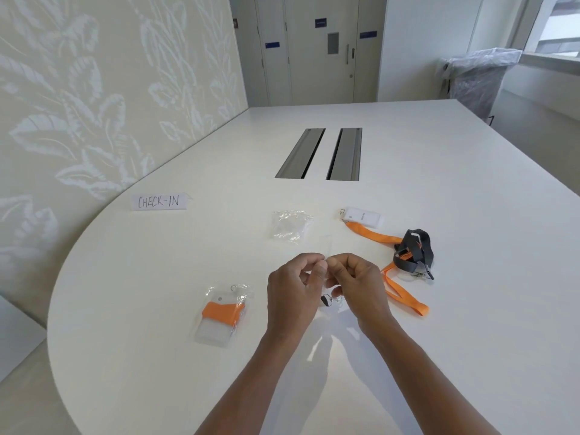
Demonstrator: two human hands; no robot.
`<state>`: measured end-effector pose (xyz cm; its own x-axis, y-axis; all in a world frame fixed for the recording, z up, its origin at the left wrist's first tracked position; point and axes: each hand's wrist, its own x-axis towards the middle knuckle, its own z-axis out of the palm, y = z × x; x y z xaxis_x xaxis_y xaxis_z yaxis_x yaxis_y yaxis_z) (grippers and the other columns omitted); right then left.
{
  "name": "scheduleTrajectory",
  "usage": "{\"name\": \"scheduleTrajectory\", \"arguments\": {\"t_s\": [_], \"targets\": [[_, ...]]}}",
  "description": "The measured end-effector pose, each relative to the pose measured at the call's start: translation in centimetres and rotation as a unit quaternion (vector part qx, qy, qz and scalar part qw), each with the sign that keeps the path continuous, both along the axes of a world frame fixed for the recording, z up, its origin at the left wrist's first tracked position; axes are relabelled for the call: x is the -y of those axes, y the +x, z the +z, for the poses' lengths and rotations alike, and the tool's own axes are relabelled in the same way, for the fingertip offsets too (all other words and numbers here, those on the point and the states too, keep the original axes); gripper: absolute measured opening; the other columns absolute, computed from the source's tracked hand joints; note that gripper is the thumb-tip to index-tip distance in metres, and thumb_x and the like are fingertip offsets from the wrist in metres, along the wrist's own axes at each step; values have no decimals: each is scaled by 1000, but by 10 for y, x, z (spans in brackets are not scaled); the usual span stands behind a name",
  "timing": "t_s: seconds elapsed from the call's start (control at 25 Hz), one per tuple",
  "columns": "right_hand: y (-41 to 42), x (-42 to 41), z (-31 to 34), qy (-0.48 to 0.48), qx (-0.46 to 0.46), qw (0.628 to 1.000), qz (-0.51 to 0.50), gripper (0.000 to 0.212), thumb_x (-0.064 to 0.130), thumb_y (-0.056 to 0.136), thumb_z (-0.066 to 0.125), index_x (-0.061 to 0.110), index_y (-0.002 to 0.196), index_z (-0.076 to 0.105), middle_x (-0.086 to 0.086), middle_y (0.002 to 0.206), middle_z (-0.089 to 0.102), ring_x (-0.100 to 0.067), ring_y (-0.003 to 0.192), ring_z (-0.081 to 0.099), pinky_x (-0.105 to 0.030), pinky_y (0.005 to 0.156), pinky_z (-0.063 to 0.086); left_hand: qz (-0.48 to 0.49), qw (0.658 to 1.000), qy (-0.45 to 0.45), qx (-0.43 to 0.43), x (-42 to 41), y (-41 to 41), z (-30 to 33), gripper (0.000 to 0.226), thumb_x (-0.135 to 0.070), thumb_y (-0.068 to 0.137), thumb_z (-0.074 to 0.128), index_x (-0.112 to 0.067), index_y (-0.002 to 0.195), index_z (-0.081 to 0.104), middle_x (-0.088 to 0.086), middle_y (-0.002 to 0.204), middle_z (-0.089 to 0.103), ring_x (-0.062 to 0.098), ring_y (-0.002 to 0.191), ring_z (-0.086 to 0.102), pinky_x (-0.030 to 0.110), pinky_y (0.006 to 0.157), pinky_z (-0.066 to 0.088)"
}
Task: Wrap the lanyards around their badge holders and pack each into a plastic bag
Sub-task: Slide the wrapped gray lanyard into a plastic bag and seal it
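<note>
Both hands meet above white table (pixel 157 309). Left hand (pixel 295 293) and right hand (pixel 357 287) pinch mouth of clear bag (pixel 328 246), barely visible; metal clip (pixel 331 300) dangles beneath. Loose orange lanyard (pixel 405 296) lies just right of right hand, long axis slanting away; packed bag (pixel 222 315) left of hands.

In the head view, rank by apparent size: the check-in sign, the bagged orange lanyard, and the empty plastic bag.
1. Bagged orange lanyard, though it lies nearest the camera.
2 and 3. CHECK-IN sign and empty plastic bag look alike; unranked.
</note>
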<state>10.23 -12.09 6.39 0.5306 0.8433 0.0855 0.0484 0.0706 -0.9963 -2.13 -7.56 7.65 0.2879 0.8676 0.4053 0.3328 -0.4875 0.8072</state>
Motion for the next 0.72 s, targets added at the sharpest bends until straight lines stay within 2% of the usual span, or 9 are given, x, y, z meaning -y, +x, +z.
{"name": "scheduleTrajectory", "arguments": {"t_s": [0.16, 0.28, 0.48, 0.64, 0.72], "targets": [[4, -3, 5, 9, -1, 1000, 22, 25, 20, 103, 54, 16, 90, 75, -8, 75, 74, -20, 69, 70, -28, 61, 58, -6, 1000, -10, 1, -6, 0, 9, 11, -32, 88, 75, -26, 97, 78, -31, 73, 68, -10, 72, 69, 6, 62, 48], [5, -7, 9, 11, 0, 999, 33, 21, 17, 101, 57, 16, 89, 74, -9, 76, 74, -23, 69, 69, -30, 63, 59, 3, 1000, -16, -14, -9, 0, 16, 13, -32, 85, 78, -26, 97, 79, -26, 72, 70, -9, 71, 69, 11, 63, 53], [8, -11, 12, 10, -9, 999, 43, 18, 16, 100, 59, 12, 90, 74, -7, 76, 74, -20, 68, 69, -30, 64, 59, 24, 999, -40, -19, -14, 3, 20, 10, -23, 90, 70, -25, 90, 80, -15, 67, 74, -1, 67, 70, 25, 67, 58], [8, -12, 15, 11, -5, 999, 53, 16, 21, 98, 63, 12, 92, 74, -6, 76, 75, -19, 69, 71, -26, 63, 58, 33, 999, -35, -24, -16, 4, 22, 6, -28, 88, 72, -28, 84, 77, -21, 68, 72, -5, 68, 69, 25, 64, 57], [8, -12, 17, 3, 8, 998, 55, 15, 25, 97, 65, 14, 93, 74, -5, 75, 75, -18, 67, 71, -26, 64, 59, 41, 998, -18, -38, -14, 5, 23, 8, -34, 86, 74, -31, 79, 74, -28, 68, 69, -8, 69, 67, 19, 61, 52]]}}
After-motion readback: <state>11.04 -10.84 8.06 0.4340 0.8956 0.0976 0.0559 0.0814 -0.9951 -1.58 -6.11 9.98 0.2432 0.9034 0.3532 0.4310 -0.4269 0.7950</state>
